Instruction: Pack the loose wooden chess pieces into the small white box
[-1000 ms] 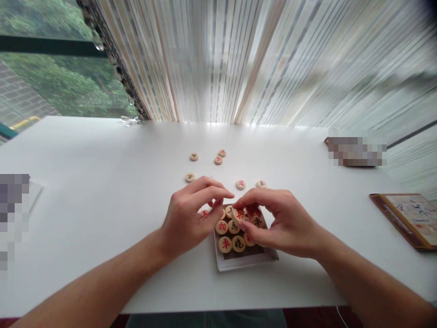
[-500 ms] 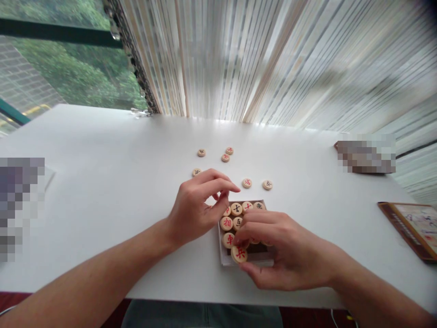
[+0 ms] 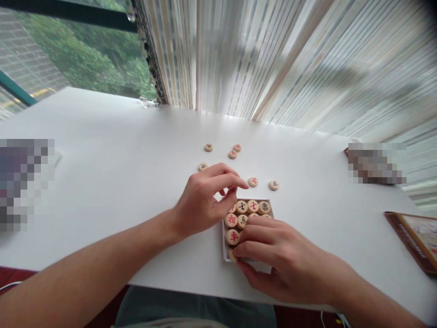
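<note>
A small open box (image 3: 225,246) stands near the table's front edge, with rows of round wooden xiangqi pieces inside. In its near-left corner my right hand (image 3: 280,255) grips a xiangqi piece (image 3: 232,255) between thumb and fingers; the piece's face is mostly covered. A piece with a red character (image 3: 233,237) lies just behind it. My right hand hides the box's near-right part. Over the box's back-left corner hovers my left hand (image 3: 208,198), index finger stretched out and nothing visible in it. It partly covers a red-marked piece.
Several loose pieces lie behind the box, among them a red-marked one (image 3: 253,181) and a black-marked one (image 3: 273,185). A brown-edged flat item (image 3: 409,241) is at the right. Blurred objects sit at both sides. A striped curtain (image 3: 225,59) hangs beyond the white table (image 3: 112,182).
My right hand has lowered its piece into the box's near-left corner and covered its red character. My left hand stays by the back-left corner. The whole view has shifted slightly.
</note>
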Motion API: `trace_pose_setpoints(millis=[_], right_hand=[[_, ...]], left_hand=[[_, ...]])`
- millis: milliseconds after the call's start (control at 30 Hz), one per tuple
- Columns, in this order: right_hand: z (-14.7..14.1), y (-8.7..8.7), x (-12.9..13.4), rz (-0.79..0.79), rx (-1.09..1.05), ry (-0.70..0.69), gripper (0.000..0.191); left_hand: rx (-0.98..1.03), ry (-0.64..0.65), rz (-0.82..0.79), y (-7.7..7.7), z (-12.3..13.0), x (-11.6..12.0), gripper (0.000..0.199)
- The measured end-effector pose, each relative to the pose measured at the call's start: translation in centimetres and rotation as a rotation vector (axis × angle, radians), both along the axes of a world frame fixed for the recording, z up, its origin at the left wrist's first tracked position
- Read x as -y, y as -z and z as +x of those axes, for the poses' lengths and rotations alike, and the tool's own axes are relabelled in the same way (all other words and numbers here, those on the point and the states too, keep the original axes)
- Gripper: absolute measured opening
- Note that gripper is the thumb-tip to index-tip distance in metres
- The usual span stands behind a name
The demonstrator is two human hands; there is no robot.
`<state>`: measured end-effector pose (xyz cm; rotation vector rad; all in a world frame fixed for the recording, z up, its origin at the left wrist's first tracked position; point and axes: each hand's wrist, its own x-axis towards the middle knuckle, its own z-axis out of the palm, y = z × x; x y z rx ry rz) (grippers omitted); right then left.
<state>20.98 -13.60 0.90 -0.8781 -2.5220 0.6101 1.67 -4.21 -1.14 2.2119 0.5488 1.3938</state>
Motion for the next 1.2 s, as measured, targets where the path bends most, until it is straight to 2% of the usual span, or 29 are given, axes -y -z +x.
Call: trace_pose_setpoints(millis=[500, 1067, 1200], right_hand=[[-0.1, 0.3, 0.4, 0.145, 0.031, -0.001, 0.02], [-1.5, 0.8, 0.8, 0.208, 0.037, 0.094, 0.023], [-1.1, 0.3, 0.6, 0.186, 0.028, 0.103, 0.018]], left_hand=[[-0.003, 0.01, -0.003, 0.0, 0.0, 0.0, 0.025], [-0.029, 0.009, -0.023, 0.1, 0.0, 0.0, 0.026], [-0.026, 0.016, -0.027, 0.0, 0.0, 0.0, 0.026]])
